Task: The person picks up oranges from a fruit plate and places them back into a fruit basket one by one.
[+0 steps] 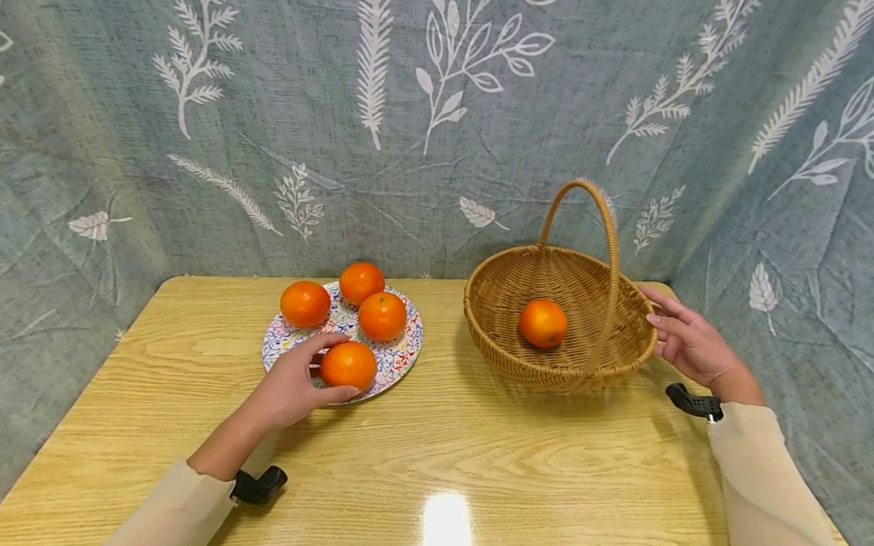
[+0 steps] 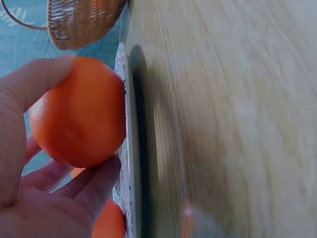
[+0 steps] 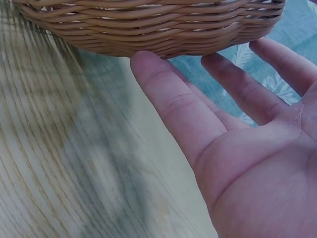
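Observation:
My left hand (image 1: 294, 386) curls its thumb and fingers around an orange (image 1: 349, 367) at the near edge of a patterned plate (image 1: 404, 354). In the left wrist view that orange (image 2: 81, 114) sits right at the plate's surface, thumb on one side and fingers on the other. Three more oranges (image 1: 382, 316) lie on the plate behind it. To the right stands a wicker basket (image 1: 502, 357) with a tall handle and one orange (image 1: 543, 323) inside. My right hand (image 1: 692, 342) touches the basket's right side; its extended fingertips (image 3: 146, 62) meet the woven wall in the right wrist view.
Both plate and basket stand toward the back of a light wooden table (image 1: 389, 476). A grey-green curtain (image 1: 327, 196) with white leaf prints hangs behind and along both sides. The arched basket handle (image 1: 609, 237) rises well above the rim.

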Tool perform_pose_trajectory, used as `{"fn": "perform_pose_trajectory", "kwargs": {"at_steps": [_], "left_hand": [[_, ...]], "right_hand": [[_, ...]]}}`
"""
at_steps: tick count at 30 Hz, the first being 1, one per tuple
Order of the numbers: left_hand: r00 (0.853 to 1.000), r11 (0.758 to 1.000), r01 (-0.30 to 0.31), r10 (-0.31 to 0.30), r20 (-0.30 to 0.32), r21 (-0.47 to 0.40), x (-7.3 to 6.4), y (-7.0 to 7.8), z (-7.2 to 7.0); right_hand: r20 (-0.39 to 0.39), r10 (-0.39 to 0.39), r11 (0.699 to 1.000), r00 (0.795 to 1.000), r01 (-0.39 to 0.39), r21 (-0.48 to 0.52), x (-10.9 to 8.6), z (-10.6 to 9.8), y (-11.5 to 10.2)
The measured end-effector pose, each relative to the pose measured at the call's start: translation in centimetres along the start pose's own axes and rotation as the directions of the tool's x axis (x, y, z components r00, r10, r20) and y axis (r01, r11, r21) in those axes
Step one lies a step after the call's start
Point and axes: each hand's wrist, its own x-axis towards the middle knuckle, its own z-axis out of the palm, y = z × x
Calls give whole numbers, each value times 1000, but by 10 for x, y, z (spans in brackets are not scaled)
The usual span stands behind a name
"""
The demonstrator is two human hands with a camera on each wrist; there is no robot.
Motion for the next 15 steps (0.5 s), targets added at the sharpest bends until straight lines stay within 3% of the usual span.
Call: {"fn": "perform_pose_trajectory", "kwargs": {"at_steps": [6,15], "left_hand": [[999,999,-33,33,-14,0,7,7,0],[997,996,-77,78,10,-48,20,36,1]], "right_hand": [[8,-3,1000,1000,3,14,0,0,1],[3,0,1000,1000,0,24,2,-1,2]]}}
